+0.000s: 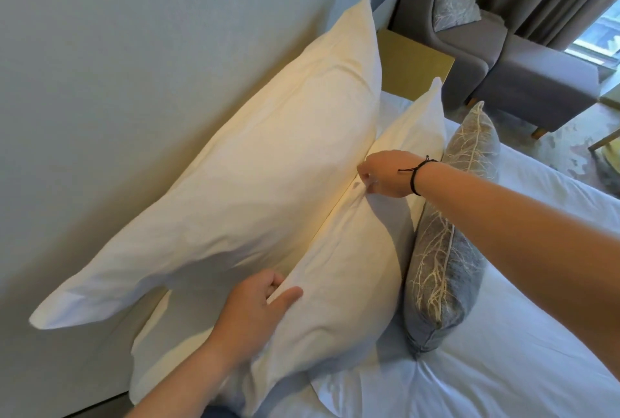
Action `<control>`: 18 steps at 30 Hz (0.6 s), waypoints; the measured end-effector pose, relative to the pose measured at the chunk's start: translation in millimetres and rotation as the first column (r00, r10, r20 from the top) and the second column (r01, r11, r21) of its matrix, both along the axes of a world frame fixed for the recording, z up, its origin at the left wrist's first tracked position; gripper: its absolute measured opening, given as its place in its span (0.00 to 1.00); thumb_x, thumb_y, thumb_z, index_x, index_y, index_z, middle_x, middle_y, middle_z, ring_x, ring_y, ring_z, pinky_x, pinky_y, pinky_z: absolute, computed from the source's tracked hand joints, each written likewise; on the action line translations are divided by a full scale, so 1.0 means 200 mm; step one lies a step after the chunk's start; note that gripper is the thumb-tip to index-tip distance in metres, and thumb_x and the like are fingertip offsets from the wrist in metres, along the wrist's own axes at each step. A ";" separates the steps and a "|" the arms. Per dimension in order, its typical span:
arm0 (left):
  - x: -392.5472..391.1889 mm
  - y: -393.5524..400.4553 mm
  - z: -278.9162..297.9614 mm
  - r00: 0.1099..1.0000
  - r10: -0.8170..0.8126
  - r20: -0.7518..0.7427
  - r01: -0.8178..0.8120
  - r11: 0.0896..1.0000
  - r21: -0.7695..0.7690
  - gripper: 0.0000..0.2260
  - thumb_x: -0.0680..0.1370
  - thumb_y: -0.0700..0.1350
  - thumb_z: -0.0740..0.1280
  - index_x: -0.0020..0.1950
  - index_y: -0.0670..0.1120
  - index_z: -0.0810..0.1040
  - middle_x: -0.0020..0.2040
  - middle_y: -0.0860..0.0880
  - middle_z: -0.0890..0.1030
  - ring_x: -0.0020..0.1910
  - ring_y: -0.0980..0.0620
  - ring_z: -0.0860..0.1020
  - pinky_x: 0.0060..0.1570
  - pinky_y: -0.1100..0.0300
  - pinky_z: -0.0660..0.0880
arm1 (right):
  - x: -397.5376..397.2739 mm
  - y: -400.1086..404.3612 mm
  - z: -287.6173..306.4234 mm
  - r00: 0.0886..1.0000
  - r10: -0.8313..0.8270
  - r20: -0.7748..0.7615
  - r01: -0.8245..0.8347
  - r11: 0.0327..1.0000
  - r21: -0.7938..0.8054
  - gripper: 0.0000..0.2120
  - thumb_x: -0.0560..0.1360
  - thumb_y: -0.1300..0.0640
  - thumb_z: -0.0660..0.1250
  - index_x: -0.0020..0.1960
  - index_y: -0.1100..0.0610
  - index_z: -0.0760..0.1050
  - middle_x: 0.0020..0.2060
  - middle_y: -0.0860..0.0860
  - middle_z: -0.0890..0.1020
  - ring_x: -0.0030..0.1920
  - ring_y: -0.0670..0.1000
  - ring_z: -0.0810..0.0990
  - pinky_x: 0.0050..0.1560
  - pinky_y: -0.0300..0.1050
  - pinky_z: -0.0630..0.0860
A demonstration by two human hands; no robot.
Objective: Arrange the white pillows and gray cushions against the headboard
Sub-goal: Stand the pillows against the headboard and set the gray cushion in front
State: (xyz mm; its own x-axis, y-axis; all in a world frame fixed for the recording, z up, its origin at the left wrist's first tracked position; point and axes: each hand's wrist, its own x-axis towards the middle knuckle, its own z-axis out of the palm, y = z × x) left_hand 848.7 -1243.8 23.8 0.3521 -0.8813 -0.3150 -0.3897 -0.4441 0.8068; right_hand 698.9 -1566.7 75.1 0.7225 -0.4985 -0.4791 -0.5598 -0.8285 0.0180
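Head view: front white pillow is gripped at its near edge by the left hand and pinched at its top by the right hand; a gray cushion leans just right.

**Occlusions / cutoffs**

Left hand fingertips tucked behind front pillow, not visible. Lower pillow mostly covered by the two above. Gray cushion face partly behind right forearm. Armchair cropped at top edge. Window contents blurred.
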 end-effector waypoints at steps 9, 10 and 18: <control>0.18 0.19 0.02 0.992 -0.118 0.037 0.110 0.981 0.162 0.18 0.77 0.54 0.70 0.32 0.48 0.68 0.28 0.54 0.68 0.27 0.59 0.67 0.28 0.63 0.62 | 0.08 0.09 -0.06 0.947 -0.109 0.302 0.133 0.989 -0.060 0.16 0.73 0.52 0.68 0.32 0.53 0.66 0.29 0.51 0.73 0.31 0.53 0.72 0.32 0.46 0.70; 0.19 0.21 0.02 0.990 -0.108 0.092 0.091 0.981 0.169 0.20 0.77 0.54 0.69 0.32 0.49 0.65 0.28 0.54 0.66 0.26 0.58 0.65 0.28 0.62 0.60 | 0.09 0.12 -0.08 0.940 -0.123 0.317 0.151 0.986 -0.065 0.15 0.73 0.52 0.68 0.32 0.53 0.66 0.29 0.51 0.74 0.32 0.54 0.73 0.34 0.47 0.72; 0.07 0.02 0.10 0.729 -0.425 0.537 0.234 0.891 0.388 0.11 0.79 0.58 0.59 0.43 0.52 0.66 0.42 0.51 0.79 0.45 0.47 0.79 0.36 0.54 0.67 | 0.05 0.14 -0.14 0.874 -0.330 0.356 0.311 0.944 0.111 0.10 0.77 0.56 0.64 0.57 0.52 0.76 0.56 0.52 0.78 0.54 0.56 0.78 0.53 0.50 0.75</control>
